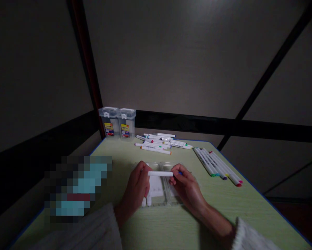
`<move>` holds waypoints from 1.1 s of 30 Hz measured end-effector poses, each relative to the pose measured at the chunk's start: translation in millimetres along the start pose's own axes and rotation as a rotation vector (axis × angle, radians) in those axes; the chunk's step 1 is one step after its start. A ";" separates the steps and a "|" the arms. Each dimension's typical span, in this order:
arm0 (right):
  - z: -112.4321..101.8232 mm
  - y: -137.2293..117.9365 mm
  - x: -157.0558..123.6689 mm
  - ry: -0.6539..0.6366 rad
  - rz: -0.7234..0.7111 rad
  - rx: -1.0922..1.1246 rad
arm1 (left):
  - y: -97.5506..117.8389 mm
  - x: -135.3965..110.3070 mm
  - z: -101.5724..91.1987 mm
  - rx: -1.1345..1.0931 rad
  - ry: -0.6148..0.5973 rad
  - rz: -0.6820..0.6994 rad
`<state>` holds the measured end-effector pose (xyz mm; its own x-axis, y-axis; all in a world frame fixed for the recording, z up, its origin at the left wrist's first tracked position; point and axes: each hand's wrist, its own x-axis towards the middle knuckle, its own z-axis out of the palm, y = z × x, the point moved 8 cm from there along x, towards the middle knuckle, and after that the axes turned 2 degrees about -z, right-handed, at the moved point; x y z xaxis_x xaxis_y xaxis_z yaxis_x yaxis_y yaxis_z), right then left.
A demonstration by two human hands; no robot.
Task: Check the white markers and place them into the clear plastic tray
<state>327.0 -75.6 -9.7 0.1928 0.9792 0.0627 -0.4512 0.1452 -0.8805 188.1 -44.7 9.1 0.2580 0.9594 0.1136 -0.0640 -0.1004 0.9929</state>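
Observation:
Both my hands hold one white marker (160, 173) level above a clear plastic tray (156, 194) on the pale green table (171, 225). My left hand (135, 191) pinches the marker's left end. My right hand (186, 187) grips its right end, where a blue cap tip shows. A few white markers lie in the tray under my hands, partly hidden.
A loose pile of white markers (161, 142) lies at the back of the table. A neat row of markers (218, 166) with coloured caps lies at the right. Two clear plastic boxes (117, 122) stand at the back left corner. A blurred patch covers the left side.

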 end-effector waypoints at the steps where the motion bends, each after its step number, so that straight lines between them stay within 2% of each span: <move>1: 0.0 -0.1 0.1 0.000 0.000 0.005 | -0.1 0.3 -0.1 -0.006 0.005 -0.002; 6: 1.8 0.2 0.8 -0.014 0.001 0.003 | -3.0 0.5 0.2 -0.018 -0.002 0.001; 14: -1.4 -0.7 1.0 0.015 0.005 -0.030 | -8.8 -2.7 4.9 0.017 -0.090 0.018; 33: -3.8 -7.7 1.0 0.049 -0.048 -0.136 | -7.1 2.7 0.2 0.144 0.007 0.036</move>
<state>334.0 -76.3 -4.6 0.2553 0.9630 0.0864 -0.3190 0.1682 -0.9327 189.4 -41.4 2.4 0.2508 0.9564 0.1498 0.0662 -0.1713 0.9830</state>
